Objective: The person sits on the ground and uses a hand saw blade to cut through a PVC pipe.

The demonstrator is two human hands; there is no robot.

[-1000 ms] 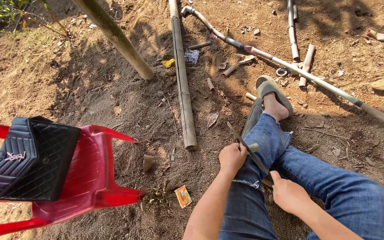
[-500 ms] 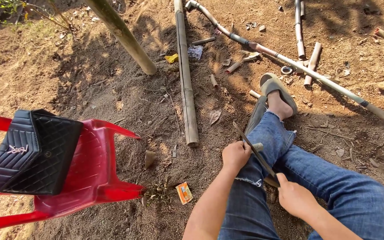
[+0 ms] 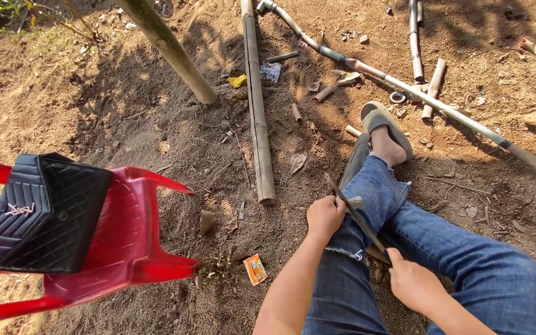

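A: Both hands are busy: the left hand [image 3: 325,217] is closed around a small pale piece held against the knee, and the right hand [image 3: 412,284] grips the near end of a long dark blade [image 3: 356,217] that slants up across it

B: How far along does the cutting look?

A: I'd judge midway. Short cut pieces [image 3: 324,94] lie far off by the long bamboo pole [image 3: 257,111], which is still whole. A red chair [image 3: 125,248] with a black bag [image 3: 41,214] stands at left
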